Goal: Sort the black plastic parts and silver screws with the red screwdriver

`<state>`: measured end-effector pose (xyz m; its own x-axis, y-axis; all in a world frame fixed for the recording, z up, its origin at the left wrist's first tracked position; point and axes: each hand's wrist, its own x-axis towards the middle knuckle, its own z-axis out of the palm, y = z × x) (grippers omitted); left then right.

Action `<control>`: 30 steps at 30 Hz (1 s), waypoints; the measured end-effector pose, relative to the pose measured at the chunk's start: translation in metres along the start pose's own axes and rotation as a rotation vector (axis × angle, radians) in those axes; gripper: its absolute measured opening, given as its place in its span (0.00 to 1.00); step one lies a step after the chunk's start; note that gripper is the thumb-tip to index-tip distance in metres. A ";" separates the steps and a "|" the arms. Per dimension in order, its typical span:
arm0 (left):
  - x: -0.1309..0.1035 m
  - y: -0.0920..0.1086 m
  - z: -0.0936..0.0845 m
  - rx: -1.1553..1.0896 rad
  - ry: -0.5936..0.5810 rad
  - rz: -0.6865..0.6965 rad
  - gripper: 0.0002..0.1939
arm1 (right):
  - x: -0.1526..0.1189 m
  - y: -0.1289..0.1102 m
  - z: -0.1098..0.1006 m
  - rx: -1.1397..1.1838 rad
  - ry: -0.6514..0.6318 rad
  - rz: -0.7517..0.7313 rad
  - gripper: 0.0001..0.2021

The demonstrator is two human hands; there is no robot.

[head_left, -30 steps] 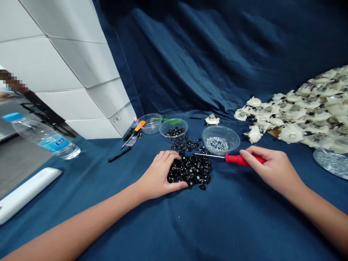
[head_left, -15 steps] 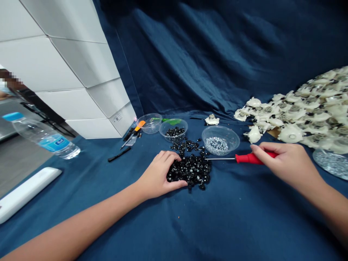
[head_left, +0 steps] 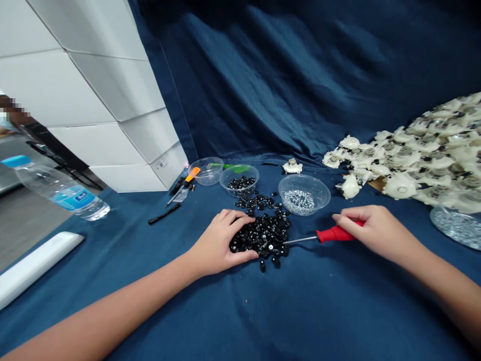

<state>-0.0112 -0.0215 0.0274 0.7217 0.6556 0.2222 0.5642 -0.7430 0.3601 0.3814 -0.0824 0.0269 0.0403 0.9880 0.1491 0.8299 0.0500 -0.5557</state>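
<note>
Two bare hands work at a pile of small black parts on the blue-clothed bench. The left hand lies at the pile's left side, its grip spread and curved, the thumb along the near edge and the fingers along the far side, touching the parts. The right hand pinches the red handle of a screwdriver between thumb and fingers; the shaft points left, with its tip touching the pile's right edge.

More black parts lie loose just beyond the pile. Past them, a clear bowl holds more black parts, and to its right a screw bowl holds small silvery pieces. Another clear bowl, the far-left bowl, sits near an orange-handled tool, with a black strip nearer.

One cream part sits alone beyond the screw bowl; a large heap of similar parts fills the far right, with a clear dish of silvery bits in front. At left are a bottle, tilted in view, a long white object and stacked white boxes. Blue cloth hangs behind.
</note>
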 end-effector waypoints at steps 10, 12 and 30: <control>-0.003 -0.005 0.002 -0.007 -0.081 0.020 0.50 | -0.009 -0.026 0.023 0.169 -0.244 0.090 0.26; -0.003 -0.004 0.002 0.003 -0.075 0.015 0.45 | -0.011 -0.031 0.024 0.209 -0.331 0.041 0.21; 0.002 -0.004 -0.001 0.005 -0.057 -0.005 0.30 | -0.020 -0.045 0.036 0.163 -0.269 -0.122 0.13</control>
<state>-0.0126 -0.0175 0.0274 0.7403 0.6507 0.1689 0.5694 -0.7405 0.3569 0.3239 -0.0994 0.0195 -0.2200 0.9754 0.0130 0.7190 0.1711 -0.6736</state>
